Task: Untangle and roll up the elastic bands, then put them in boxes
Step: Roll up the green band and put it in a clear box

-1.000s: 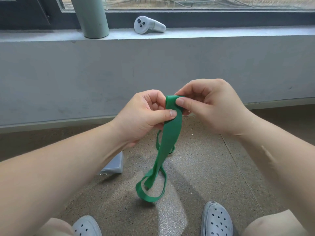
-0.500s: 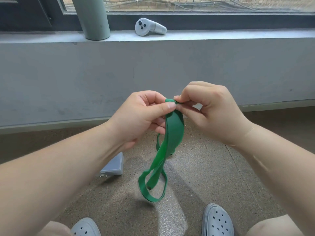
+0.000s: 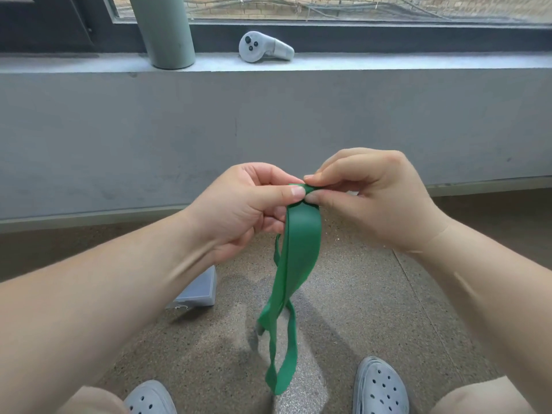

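Since a second ago, the top of the green elastic band [image 3: 301, 240] has gone from a flat strip under my view to a small tight fold, and the hanging loop now reaches lower, its bottom end between the two shoes.

Across the whole width runs the grey wall [image 3: 268, 121], with the speckled floor [image 3: 358, 309] below it and the pale window sill [image 3: 388, 59] on top.

I see the left hand [image 3: 239, 210] and the right hand [image 3: 373, 204] meeting in the middle, well above the floor. Both have their fingers [image 3: 337, 170] curled in. Each pinches the folded top of the band between thumb and forefinger, the tips nearly touching each other.

From that pinch the band hangs free in a long, twisted double strand, touching nothing else that I can make out.

On the sill a green cylindrical tumbler [image 3: 164, 31] stands upright at the left.

At the lower edge are the left shoe [image 3: 149, 398] and the right shoe [image 3: 379, 386], both grey with holes.

A grey box [image 3: 198, 289] sits on the floor, partly hidden behind the left forearm, well apart from the band.

A light grey controller [image 3: 264, 49] lies on the sill, near the tumbler.
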`<action>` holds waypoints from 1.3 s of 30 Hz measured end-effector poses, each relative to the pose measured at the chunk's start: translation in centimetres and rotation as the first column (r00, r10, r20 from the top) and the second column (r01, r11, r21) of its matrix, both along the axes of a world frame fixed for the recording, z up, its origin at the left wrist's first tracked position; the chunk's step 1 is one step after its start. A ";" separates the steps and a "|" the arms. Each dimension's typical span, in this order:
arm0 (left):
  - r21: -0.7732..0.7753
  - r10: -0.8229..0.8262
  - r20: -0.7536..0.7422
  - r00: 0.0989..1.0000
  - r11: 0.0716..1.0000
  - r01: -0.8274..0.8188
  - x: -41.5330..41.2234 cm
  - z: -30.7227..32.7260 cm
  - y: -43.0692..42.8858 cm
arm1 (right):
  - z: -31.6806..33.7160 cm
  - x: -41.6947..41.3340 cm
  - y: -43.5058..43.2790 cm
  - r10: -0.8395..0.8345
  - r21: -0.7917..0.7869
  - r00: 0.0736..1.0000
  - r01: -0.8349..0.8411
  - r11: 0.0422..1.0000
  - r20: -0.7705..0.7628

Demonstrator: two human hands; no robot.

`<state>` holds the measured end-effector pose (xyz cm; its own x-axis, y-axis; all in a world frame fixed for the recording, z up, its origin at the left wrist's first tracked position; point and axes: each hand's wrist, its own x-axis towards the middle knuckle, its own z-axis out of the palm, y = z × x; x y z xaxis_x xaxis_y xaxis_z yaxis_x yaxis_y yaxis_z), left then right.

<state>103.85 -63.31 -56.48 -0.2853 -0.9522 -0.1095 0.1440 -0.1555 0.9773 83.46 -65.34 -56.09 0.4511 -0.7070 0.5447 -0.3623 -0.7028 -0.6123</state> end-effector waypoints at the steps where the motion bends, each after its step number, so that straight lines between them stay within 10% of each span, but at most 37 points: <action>1: -0.015 0.001 0.004 1.000 1.000 -0.001 0.0 -0.1 0.0 | 0.1 -0.1 0.1 0.026 0.092 0.998 -0.032 0.995 0.063; 10: -0.244 0.023 0.066 0.998 0.970 -0.006 0.0 0.1 0.1 | 0.6 -0.1 1.1 -0.041 0.682 0.959 -0.170 0.711 0.282; 25: -0.625 0.326 0.690 0.646 0.719 0.305 1.4 0.9 -0.3 | -0.7 1.8 1.3 -0.141 0.453 0.989 0.101 0.886 0.055; 31: -0.632 0.363 0.750 0.553 0.641 0.436 1.4 1.0 -0.1 | -0.9 2.1 1.4 -0.190 0.589 0.961 0.035 0.807 0.203; 39: -0.784 0.439 0.584 0.682 0.524 0.334 1.9 1.0 0.3 | -0.2 1.7 1.7 -0.200 0.769 0.867 -0.270 0.579 0.455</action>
<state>105.75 -63.05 -55.52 -0.4415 -0.7039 0.5564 -0.5891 0.6951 0.4120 85.21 -63.68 -56.27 0.3546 -0.9302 -0.0943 0.1313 0.1494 -0.9800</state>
